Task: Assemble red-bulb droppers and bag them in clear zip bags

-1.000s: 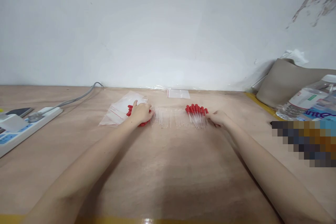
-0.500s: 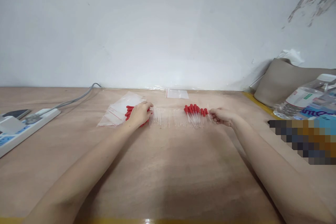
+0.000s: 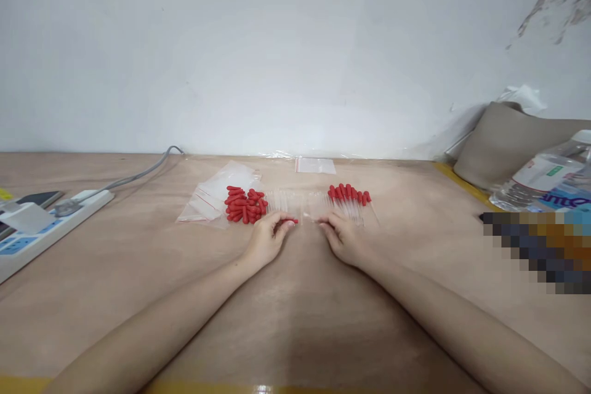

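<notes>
Clock reference: gap between the two hands; 12 toward the wall.

Left hand [image 3: 266,237], at 9: thumb and fingers pinched on a single red cap [image 3: 295,220], its tip pointing to 3. Right hand [image 3: 344,237], at 3 to 4: thumb and fingers bent close together by some clear tubes; cannot tell whether one is gripped. The hands are apart from each other.

Done, as judged from layout: a row of capped tubes [image 3: 349,195] lies at 2 on the worktop [image 3: 295,326], red ends toward 12.

Left: a heap of loose red caps [image 3: 242,204] at 9 to 10, plus bare clear tubes [image 3: 278,200] at 10 to 11. The heap looks larger than the capped row, so progress reads as early to partway. Exact counts unclear; tubes overlap and are transparent.

Also present: flat plastic bags [image 3: 201,202] at 9 to 10, partly beside the heap; one small bag [image 3: 316,165] at 12. No tubes visible in that one.
</notes>
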A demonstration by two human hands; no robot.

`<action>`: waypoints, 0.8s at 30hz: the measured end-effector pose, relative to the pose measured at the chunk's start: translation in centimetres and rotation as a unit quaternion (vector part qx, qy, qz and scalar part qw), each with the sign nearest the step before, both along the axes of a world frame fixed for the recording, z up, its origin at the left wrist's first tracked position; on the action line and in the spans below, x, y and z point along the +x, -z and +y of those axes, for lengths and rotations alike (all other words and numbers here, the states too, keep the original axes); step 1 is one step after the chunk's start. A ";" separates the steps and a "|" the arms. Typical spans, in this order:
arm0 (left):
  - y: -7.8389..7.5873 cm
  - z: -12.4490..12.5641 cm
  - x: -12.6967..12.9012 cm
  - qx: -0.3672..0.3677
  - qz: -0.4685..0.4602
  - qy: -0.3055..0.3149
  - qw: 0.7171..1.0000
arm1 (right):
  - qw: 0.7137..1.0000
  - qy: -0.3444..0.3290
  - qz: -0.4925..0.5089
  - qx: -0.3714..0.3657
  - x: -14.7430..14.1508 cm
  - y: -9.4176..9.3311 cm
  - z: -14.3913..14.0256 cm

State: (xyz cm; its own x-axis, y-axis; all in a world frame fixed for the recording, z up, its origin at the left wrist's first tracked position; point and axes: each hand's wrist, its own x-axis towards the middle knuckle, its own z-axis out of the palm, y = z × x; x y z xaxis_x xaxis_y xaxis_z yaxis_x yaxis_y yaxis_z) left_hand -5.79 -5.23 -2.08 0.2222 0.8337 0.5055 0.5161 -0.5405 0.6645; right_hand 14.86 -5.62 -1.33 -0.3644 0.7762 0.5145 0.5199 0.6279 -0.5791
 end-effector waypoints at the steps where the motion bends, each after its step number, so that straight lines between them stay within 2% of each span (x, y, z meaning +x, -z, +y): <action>1: 0.3 0.2 -0.1 -0.025 -0.024 0.005 0.999 | 1.000 -0.003 -0.018 0.012 -0.3 0.1 -0.5; 5: 0.5 0.6 -0.4 -0.072 -0.094 0.026 0.993 | 0.999 0.011 -0.032 0.024 -0.7 0.0 -1.1; 16: 0.2 0.0 0.0 -0.104 -0.133 0.054 0.984 | 0.997 -0.016 -0.049 0.052 -0.8 -0.1 -1.1; 21: 0.6 0.2 -0.1 -0.102 -0.140 0.057 0.983 | 0.998 0.013 -0.020 0.066 -0.7 0.0 -1.0; 24: 0.5 0.2 -0.2 -0.058 -0.101 0.053 0.992 | 0.998 0.008 -0.030 0.062 -0.6 0.2 -0.9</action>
State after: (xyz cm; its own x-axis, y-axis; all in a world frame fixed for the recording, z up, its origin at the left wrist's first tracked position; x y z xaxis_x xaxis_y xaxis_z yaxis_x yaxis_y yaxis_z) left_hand -5.98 -5.05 -2.57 0.2166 0.8660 0.4507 0.3109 -0.4988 0.8090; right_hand 14.25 -6.49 -1.53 -0.3859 0.7136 0.5847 0.5623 0.6844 -0.4642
